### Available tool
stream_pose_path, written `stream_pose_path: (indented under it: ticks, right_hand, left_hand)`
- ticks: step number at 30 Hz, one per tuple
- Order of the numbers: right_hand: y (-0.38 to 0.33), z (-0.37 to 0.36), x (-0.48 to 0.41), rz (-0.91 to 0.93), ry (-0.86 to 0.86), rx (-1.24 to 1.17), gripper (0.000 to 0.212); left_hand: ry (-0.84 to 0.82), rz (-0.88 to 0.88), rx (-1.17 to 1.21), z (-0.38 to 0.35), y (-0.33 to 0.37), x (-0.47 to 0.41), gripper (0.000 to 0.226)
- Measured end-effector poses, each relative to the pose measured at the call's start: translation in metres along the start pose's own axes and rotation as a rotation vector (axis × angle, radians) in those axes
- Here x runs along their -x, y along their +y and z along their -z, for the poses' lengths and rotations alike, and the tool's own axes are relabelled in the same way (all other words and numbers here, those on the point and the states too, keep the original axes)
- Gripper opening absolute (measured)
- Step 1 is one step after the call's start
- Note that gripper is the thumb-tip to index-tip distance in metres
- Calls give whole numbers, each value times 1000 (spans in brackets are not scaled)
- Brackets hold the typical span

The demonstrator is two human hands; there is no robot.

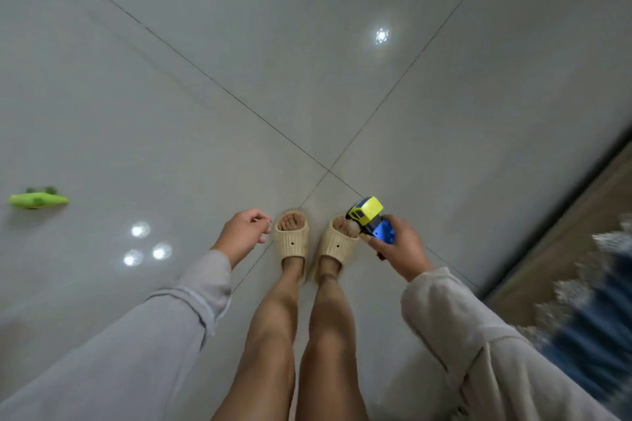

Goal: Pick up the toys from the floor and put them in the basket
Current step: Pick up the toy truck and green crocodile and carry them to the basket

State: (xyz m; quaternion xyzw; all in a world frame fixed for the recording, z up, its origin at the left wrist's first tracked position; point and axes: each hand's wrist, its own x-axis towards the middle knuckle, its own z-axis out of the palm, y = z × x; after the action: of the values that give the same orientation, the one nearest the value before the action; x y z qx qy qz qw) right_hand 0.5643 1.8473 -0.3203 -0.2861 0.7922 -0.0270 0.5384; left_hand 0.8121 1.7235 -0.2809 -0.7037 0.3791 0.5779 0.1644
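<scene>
Head view, looking straight down at a grey tiled floor [205,44]; grout lines cross just ahead of the feet. Ceiling-light reflections show on the tiles.

Right hand [402,249]: grip closed around a toy truck [371,220], fingers wrapped on its blue rear half. The yellow-green cab end sticks out past the fingers, pointing away from the body. The truck is off the floor, held above and just beside the right slipper [337,243]. Right sleeve, pale beige, covers the arm to the wrist.

Left hand [244,232]: empty, fingers loosely curled inward, thumb near the fingertips, nothing pinched. It hangs just left of the left slipper [292,239]. Left sleeve is light grey.

Both feet in cream ribbed slippers, side by side, toes pointing up in the picture. Bare legs below.

A green toy [37,199] lies on the floor at the far left edge, well apart from both hands. Its shape is blurred; cannot tell what it is.

Lower right: a blue patterned rug [595,328] with a pale fringe, and a brown strip [561,232] along its edge, both motion-blurred.
</scene>
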Motion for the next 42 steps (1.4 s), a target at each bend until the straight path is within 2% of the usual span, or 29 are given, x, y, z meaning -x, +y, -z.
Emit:
stream_pose_path:
  ticks: [3,6,9,13,17,22,29,32,36,39,42]
  right_hand:
    - [-22,49,85,-49,2,25,53]
    - [-42,92,150,-127,4,29,49]
    - [-55,117,198,-218,-39,1,52]
    - [-64,124,245,-204,-29,36,55]
    - [-69,123,269,-151,-5,30,53]
    - [-67,132,273,-111,19,1,51]
    - [-93,122,258,-133,-109,108,48]
    - [-124,97,255,-51,-184,281,51]
    - [-184,58,258,198,-278,503,48]
    - [-235,30,270,317,-357,571,40]
    - [-280,2,279,359,-414,589,31]
  left_hand:
    - [-59,-3,-72,17,8,87,12]
    - [-72,-83,-140,36,10,162,16]
    - [-46,-161,-75,51,9,220,13]
    - [-13,-180,4,68,-9,268,8]
    - [69,-104,108,83,-42,291,11]
    - [200,-34,387,81,-85,310,13]
    - [331,140,737,19,-175,351,14]
    - [330,266,886,-25,-216,365,13]
    - [296,377,1122,-69,-246,374,13]
    - [304,425,1237,-82,-260,373,15]
    - [321,452,1367,-81,-274,369,13]
